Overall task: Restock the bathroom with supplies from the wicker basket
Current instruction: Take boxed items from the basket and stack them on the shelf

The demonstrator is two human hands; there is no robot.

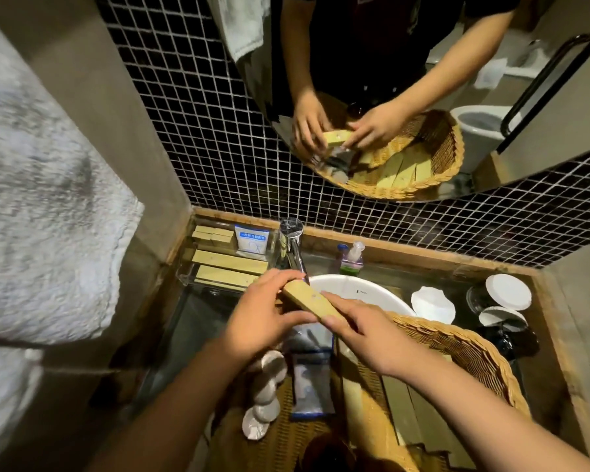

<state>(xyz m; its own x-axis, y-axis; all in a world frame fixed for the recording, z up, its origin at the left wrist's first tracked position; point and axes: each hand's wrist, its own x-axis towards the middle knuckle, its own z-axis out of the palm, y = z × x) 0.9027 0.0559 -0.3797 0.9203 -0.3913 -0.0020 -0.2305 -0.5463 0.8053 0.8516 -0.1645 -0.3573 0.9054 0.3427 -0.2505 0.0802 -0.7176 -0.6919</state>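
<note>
The left hand gripped the box at its far end; the right hand pinched its near end. The box was held over the basin, between basket and tray. Risk: a slack handover would likely drop it into the basin

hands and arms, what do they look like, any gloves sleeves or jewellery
Both the left hand and right hand are bare: no gloves, rings or watch visible. The forearms are uncovered down to the frame edge. The mirror shows a dark short-sleeved top.
</note>
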